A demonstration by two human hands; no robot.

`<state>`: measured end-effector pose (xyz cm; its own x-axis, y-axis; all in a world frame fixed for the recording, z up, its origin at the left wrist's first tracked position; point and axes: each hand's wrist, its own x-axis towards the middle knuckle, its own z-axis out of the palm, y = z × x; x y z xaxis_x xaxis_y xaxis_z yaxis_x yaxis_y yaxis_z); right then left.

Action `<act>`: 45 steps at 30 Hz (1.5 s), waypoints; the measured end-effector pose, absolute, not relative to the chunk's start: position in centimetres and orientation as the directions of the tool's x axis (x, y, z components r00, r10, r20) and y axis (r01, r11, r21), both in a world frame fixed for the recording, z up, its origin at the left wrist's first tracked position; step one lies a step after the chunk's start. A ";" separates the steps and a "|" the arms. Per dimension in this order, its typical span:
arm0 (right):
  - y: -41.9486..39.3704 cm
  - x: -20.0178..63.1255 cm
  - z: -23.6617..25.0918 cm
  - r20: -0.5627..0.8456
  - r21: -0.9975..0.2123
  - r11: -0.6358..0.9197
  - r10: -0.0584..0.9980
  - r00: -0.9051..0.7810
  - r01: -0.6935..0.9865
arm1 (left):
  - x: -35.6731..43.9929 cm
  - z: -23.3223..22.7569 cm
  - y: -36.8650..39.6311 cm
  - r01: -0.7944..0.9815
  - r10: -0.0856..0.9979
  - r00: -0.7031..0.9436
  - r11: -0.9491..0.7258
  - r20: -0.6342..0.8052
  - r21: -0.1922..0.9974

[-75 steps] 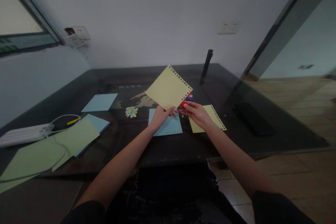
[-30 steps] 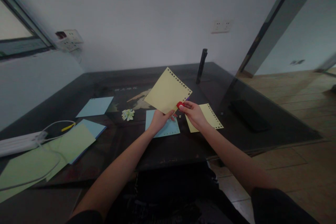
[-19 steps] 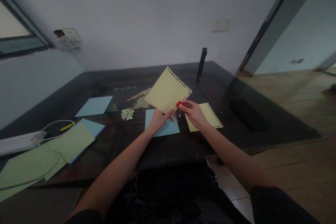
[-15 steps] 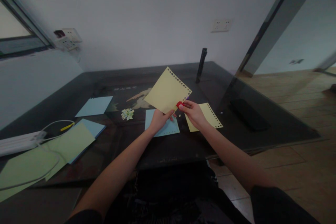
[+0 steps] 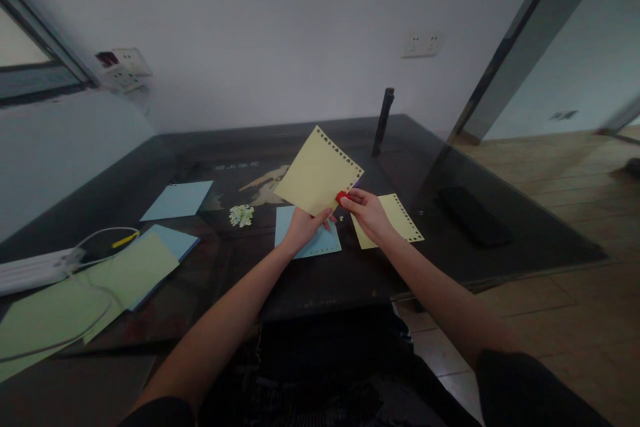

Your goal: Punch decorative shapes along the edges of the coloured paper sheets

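Note:
My left hand (image 5: pixel 306 228) pinches the lower corner of a yellow sheet of paper (image 5: pixel 317 173), tilted above the table, with a row of punched holes along its right edge. At that edge, near the lower corner, my right hand (image 5: pixel 369 211) is closed on a small craft hole punch (image 5: pixel 343 197), red with a bit of purple showing. Its jaw is hidden by the sheet and fingers. Below my left hand lies a blue sheet (image 5: pixel 320 245) with small holes along its near edge. Beneath my right hand rests another yellow sheet (image 5: pixel 397 217), punched along its right side.
A heap of paper cut-outs (image 5: pixel 242 215) lies left of my hands, near a blue sheet (image 5: pixel 179 200). Green sheets (image 5: pixel 120 277), a cable and a white power strip (image 5: pixel 35 271) occupy the left. A black case (image 5: pixel 473 215) lies right; a black upright object (image 5: pixel 383 121) stands behind.
The view has shifted very slightly. Both hands keep the same hold on the yellow sheet and the hole punch, with hardly any movement between them.

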<state>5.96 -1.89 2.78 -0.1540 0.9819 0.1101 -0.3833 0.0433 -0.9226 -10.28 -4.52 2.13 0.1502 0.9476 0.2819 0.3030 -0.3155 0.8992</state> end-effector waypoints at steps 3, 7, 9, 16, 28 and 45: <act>-1.9 6.0 2.7 0.123 -0.927 0.056 0.980 -0.158 -0.372 | -10.2 2.0 -4.5 0.300 0.950 0.145 -0.309 0.277 0.902; -1.6 6.0 2.4 0.132 -0.919 0.059 0.978 -0.162 -0.391 | -10.1 2.0 -4.7 0.307 0.948 0.142 -0.316 0.285 0.898; -1.5 6.0 2.3 0.134 -0.918 0.061 0.978 -0.162 -0.393 | -10.1 2.0 -4.7 0.330 0.949 0.140 -0.313 0.282 0.891; -1.5 5.9 2.3 0.133 -0.919 0.061 0.978 -0.160 -0.389 | -10.0 1.7 -4.7 0.347 0.947 0.133 -0.320 0.291 0.882; -1.3 5.9 2.1 0.118 -0.913 0.050 0.982 -0.145 -0.404 | -9.7 1.4 -4.8 0.355 0.951 0.131 -0.309 0.280 0.882; -1.3 6.2 2.2 0.110 -0.911 0.018 0.974 -0.200 -0.412 | -9.5 1.2 -4.8 0.301 0.959 0.144 -0.276 0.242 0.913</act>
